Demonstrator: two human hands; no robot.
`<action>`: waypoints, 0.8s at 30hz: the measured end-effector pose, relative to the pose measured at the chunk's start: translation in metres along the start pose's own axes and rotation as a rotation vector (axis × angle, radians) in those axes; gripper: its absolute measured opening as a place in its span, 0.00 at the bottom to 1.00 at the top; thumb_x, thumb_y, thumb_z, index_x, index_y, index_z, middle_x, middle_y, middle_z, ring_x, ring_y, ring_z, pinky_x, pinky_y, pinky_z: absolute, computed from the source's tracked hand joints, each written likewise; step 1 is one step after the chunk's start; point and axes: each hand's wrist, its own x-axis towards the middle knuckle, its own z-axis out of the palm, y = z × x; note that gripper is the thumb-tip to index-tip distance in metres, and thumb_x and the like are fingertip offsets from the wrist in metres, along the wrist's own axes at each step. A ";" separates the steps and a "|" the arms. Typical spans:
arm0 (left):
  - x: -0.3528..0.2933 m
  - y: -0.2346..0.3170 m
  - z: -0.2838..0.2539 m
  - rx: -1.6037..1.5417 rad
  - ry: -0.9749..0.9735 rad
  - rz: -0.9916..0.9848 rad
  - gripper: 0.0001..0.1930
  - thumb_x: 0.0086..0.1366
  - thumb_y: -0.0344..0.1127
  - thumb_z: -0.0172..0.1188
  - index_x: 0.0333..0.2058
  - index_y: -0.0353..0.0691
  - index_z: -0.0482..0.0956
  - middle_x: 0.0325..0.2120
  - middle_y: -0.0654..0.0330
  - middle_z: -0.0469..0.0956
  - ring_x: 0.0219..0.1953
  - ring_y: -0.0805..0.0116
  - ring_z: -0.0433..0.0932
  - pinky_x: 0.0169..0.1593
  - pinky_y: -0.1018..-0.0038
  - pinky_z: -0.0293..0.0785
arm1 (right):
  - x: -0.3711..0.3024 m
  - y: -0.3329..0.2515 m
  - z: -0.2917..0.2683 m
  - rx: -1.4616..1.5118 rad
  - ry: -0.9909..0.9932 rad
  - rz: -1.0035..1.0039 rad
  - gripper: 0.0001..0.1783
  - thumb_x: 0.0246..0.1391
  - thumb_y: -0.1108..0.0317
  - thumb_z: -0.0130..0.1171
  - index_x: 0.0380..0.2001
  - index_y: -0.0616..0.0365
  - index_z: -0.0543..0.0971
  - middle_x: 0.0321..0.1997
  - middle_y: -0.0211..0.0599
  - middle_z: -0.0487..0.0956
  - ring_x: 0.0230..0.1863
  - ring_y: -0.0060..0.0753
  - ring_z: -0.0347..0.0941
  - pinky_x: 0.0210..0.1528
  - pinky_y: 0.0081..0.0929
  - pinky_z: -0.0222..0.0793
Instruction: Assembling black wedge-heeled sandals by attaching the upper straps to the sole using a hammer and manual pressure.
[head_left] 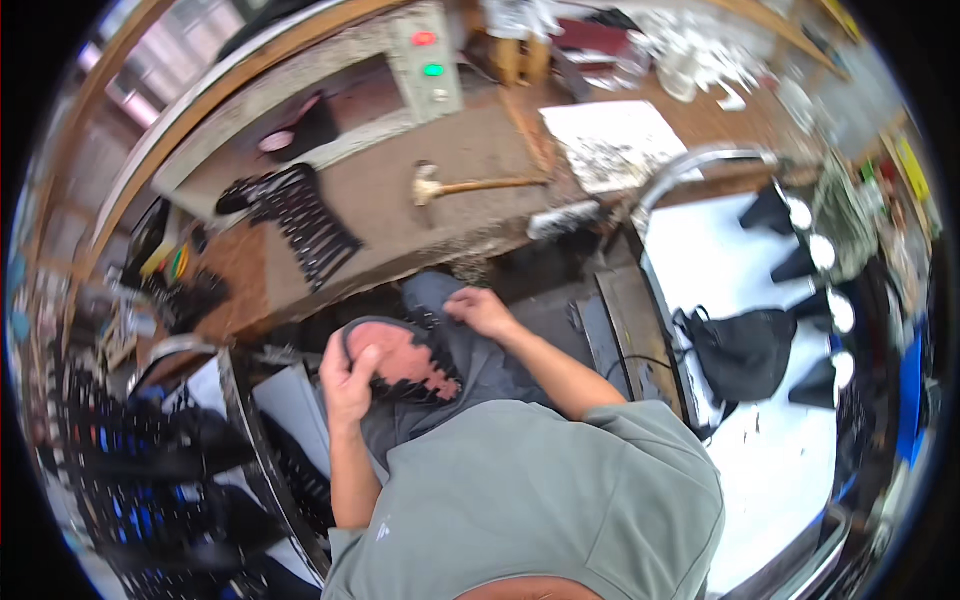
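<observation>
Shoe [408, 358] in left hand [347, 380], thumb across pink underside [396, 345], right hand [483, 312] half-curled

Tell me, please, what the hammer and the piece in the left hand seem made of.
Hammer: handle probably wood, judging by its dull brown colour; head unclear. Pink-and-black piece: pink face looks matt, without shine, perhaps leather or fabric; black part too blurred to tell.

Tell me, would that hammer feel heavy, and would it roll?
The hammer would probably feel heavier at one end, where its chunky head sits on a slim handle. It likely wouldn't roll far, because the head sticks out to both sides. The handle looks wooden, so probably stiff.
</observation>
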 end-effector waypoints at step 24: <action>0.112 -0.035 0.013 0.357 -0.291 -0.131 0.28 0.66 0.33 0.57 0.60 0.29 0.58 0.52 0.48 0.70 0.54 0.64 0.68 0.59 0.71 0.62 | -0.114 -0.163 -0.130 -0.546 0.899 -0.617 0.11 0.51 0.66 0.61 0.37 0.60 0.77 0.30 0.41 0.76 0.32 0.43 0.74 0.34 0.33 0.71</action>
